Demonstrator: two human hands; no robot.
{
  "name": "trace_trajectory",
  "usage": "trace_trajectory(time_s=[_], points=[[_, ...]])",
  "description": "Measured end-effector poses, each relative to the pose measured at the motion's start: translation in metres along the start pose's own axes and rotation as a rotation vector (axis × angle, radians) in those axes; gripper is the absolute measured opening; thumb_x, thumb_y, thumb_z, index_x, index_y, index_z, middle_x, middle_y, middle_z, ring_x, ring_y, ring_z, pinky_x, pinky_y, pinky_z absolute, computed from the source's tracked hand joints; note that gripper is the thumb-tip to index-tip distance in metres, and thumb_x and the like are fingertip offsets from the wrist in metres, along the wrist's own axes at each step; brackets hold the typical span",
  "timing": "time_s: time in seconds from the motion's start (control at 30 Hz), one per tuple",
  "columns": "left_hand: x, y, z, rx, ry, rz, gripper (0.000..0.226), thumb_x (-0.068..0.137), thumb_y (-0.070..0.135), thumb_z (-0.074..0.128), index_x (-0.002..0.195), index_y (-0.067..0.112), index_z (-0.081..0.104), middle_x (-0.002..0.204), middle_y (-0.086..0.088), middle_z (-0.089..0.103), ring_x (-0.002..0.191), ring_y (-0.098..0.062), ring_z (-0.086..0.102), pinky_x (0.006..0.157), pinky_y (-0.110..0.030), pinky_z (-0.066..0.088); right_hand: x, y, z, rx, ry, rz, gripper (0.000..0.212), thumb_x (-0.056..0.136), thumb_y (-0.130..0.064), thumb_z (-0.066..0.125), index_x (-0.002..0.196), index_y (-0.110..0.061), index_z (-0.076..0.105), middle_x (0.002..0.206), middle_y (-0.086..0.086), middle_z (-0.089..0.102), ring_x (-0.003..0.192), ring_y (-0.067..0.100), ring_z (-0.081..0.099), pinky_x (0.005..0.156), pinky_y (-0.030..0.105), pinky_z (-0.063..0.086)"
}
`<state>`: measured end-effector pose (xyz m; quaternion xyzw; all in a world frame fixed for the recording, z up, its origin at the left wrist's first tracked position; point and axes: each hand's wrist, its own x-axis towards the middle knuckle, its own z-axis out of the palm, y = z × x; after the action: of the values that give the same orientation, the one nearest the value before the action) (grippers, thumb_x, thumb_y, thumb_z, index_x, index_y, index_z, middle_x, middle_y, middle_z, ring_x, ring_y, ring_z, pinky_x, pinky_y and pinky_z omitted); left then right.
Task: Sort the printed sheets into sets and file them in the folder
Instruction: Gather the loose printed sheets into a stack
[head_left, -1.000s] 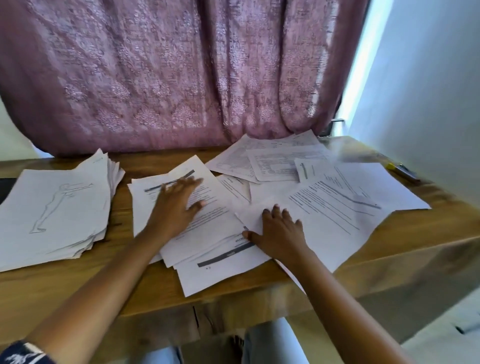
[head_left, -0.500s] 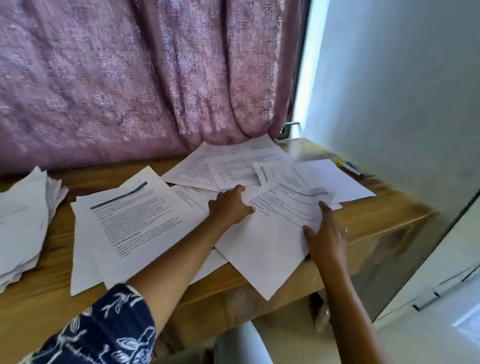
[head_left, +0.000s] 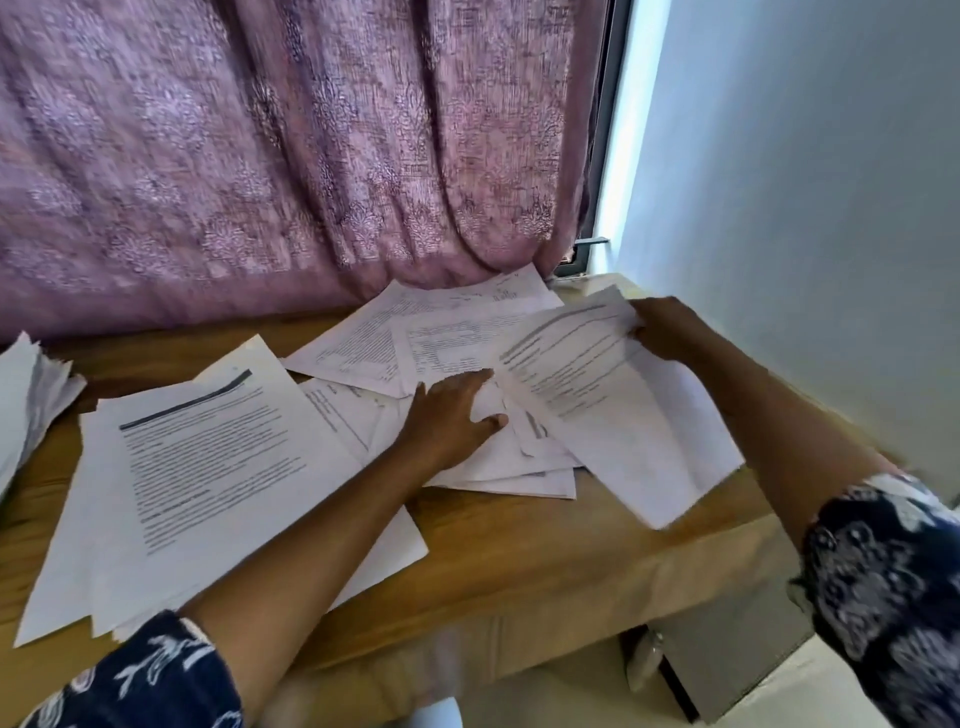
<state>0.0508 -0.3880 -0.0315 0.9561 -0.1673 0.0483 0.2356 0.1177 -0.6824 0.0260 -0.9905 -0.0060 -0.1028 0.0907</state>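
Half a second ago my view had the right hand (head_left: 670, 332) lying flat on the near edge of a printed sheet (head_left: 613, 415). Now it has moved to that sheet's far end, at about 2 o'clock on the table (head_left: 519, 535), and grasps the edge between thumb and fingers. The sheet is bowed and partly raised off the wood. The left hand (head_left: 452, 415) has stayed at the centre. Its fingers lie straight and it holds nothing, only pressing down on the loose sheets (head_left: 498, 467) beneath it.

I judge that one page is being drawn out of the scatter while the rest are pinned in place. That would mean sorting is under way and filing has not begun. I see no folder.

A squared stack (head_left: 208, 467) sits at 8 o'clock, a second pile (head_left: 26, 410) is at 9 o'clock on the frame edge, and more sheets (head_left: 415, 332) fan out at 12 o'clock against the curtain (head_left: 260, 182).

As for writing, the stack's top page carries a dark heading bar above lines of print. Every page is too blurred to read, and I see no brand or label.
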Motion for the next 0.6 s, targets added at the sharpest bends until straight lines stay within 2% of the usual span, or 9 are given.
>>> trace_trajectory(time_s=[0.13, 0.23, 0.33, 0.43, 0.5, 0.6], points=[[0.002, 0.004, 0.021, 0.067, -0.034, -0.016, 0.089, 0.088, 0.061, 0.051, 0.154, 0.03, 0.0, 0.163, -0.004, -0.001, 0.149, -0.023, 0.003, 0.12, -0.045, 0.007, 0.04, 0.0, 0.022, -0.06, -0.114, -0.094, 0.041, 0.091, -0.009, 0.057, 0.132, -0.006, 0.053, 0.133, 0.017, 0.054, 0.123, 0.034, 0.047, 0.097, 0.036, 0.037], [0.001, 0.001, 0.029, 0.147, -0.115, -0.017, 0.081, 0.089, 0.068, 0.039, 0.151, 0.04, -0.005, 0.161, -0.003, -0.015, 0.149, -0.024, -0.01, 0.118, -0.046, -0.001, 0.053, -0.01, 0.038, -0.051, -0.233, -0.181, 0.051, 0.091, -0.021, 0.062, 0.136, -0.003, 0.046, 0.137, 0.018, 0.047, 0.127, 0.031, 0.042, 0.1, 0.034, 0.033], [0.003, -0.001, 0.033, 0.222, -0.154, -0.014, 0.072, 0.091, 0.069, 0.029, 0.152, 0.04, 0.004, 0.162, 0.0, -0.008, 0.149, -0.019, -0.008, 0.118, -0.045, -0.004, 0.063, -0.016, 0.046, 0.124, -0.363, -0.194, 0.066, 0.085, -0.032, 0.07, 0.14, -0.013, 0.038, 0.14, 0.01, 0.045, 0.126, 0.028, 0.044, 0.103, 0.038, 0.036], [0.003, -0.001, 0.033, 0.206, -0.134, -0.023, 0.069, 0.093, 0.065, 0.031, 0.153, 0.037, 0.011, 0.163, 0.002, -0.001, 0.149, -0.016, -0.004, 0.119, -0.043, -0.003, 0.071, -0.021, 0.045, 0.211, -0.407, -0.171, 0.073, 0.08, -0.031, 0.076, 0.14, -0.023, 0.034, 0.137, 0.009, 0.048, 0.124, 0.028, 0.047, 0.102, 0.04, 0.037], [0.001, -0.001, 0.033, 0.164, -0.102, -0.025, 0.066, 0.095, 0.061, 0.034, 0.152, 0.035, 0.016, 0.163, 0.003, 0.004, 0.149, -0.014, 0.0, 0.119, -0.041, -0.002, 0.074, -0.024, 0.041, 0.175, -0.408, -0.176, 0.071, 0.078, -0.028, 0.077, 0.138, -0.019, 0.041, 0.133, 0.01, 0.053, 0.121, 0.028, 0.051, 0.102, 0.04, 0.039], [-0.001, 0.001, 0.03, 0.096, -0.064, -0.016, 0.062, 0.095, 0.056, 0.041, 0.15, 0.033, 0.025, 0.161, 0.003, 0.014, 0.148, -0.014, 0.007, 0.119, -0.041, 0.001, 0.071, -0.026, 0.034, 0.134, -0.42, -0.178, 0.05, 0.079, -0.019, 0.076, 0.125, -0.007, 0.059, 0.125, 0.012, 0.062, 0.111, 0.028, 0.058, 0.096, 0.036, 0.044]])
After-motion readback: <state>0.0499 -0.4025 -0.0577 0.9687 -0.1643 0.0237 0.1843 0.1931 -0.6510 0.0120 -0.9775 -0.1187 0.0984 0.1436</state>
